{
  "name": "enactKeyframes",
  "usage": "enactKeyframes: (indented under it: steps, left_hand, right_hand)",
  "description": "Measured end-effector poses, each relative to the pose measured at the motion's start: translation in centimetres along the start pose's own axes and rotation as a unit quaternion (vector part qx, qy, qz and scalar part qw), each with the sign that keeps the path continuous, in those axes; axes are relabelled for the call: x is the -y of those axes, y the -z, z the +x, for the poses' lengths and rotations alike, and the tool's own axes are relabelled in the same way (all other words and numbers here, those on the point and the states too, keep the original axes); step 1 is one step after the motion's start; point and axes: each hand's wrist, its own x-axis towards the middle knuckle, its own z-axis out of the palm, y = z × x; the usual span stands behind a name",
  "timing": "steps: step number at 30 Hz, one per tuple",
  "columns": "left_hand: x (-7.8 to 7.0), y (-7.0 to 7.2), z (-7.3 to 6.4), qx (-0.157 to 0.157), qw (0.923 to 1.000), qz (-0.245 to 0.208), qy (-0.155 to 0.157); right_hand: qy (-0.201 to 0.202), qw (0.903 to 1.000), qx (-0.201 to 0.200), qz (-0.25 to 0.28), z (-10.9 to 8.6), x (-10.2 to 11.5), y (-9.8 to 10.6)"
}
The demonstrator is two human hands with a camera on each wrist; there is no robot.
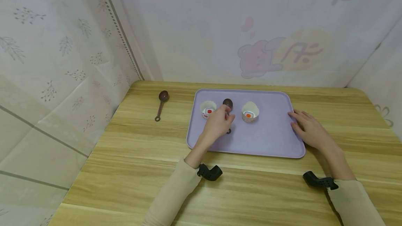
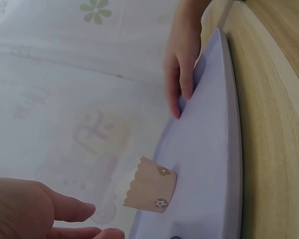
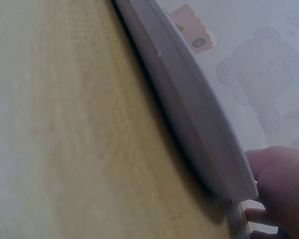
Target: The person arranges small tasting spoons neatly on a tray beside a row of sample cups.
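Observation:
My left hand hovers over a brown measuring spoon on the lilac tray, its fingers loosely bent. It covers the middle of the handle; the round bowl and the ring end show past it. In the left wrist view nothing shows between thumb and fingers. Beside the hand stands a paper baking cup with a red-marked white patch inside. Right of the spoon is a second cup, holding an orange-marked patch. My right hand rests on the tray's right rim, fingers extended over the edge.
A second brown spoon lies on the wooden table, left of the tray. Patterned curtains hang behind the table and along its left side. Each wrist wears a black camera mount.

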Motion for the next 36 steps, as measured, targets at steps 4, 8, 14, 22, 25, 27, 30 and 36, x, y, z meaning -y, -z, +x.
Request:
enactKeyframes:
  steps: [4,8,14,22,25,27,30,36]
  left_hand:
    - [-0.3,0.2,-0.2,-0.002,1.0000,-0.008,-0.005]
    - [-0.4,0.4,-0.3,-0.002,0.9998,-0.014,-0.010]
    - [-0.5,0.7,-0.5,-0.005,0.9996,-0.020,-0.020]
    - [-0.4,0.8,-0.7,-0.013,0.9995,-0.021,-0.020]
    - [-0.4,0.8,-0.8,-0.013,0.9996,-0.021,-0.016]
    - [-0.4,0.9,-0.8,-0.013,0.9996,-0.018,-0.015]
    - [-0.4,1.0,-0.9,-0.015,0.9996,-0.020,-0.015]
    - [-0.4,1.2,-1.0,-0.022,0.9993,-0.024,-0.016]
  right_hand:
    - [0.000,1.0000,0.000,-0.002,0.0,-0.1,0.0]
    - [0.001,1.0000,-0.001,-0.003,0.0,-0.1,-0.1]
    - [0.003,1.0000,-0.007,-0.002,0.0,-0.1,-0.1]
    - [0.003,1.0000,-0.004,0.000,-0.1,0.1,0.0]
    - [0.003,1.0000,-0.004,-0.002,-0.1,0.1,0.0]
    - [0.003,1.0000,-0.004,-0.002,-0.1,0.0,0.0]
    - [0.002,1.0000,-0.003,-0.001,-0.1,0.0,0.0]
    - [0.003,1.0000,-0.002,0.001,-0.1,0.1,0.0]
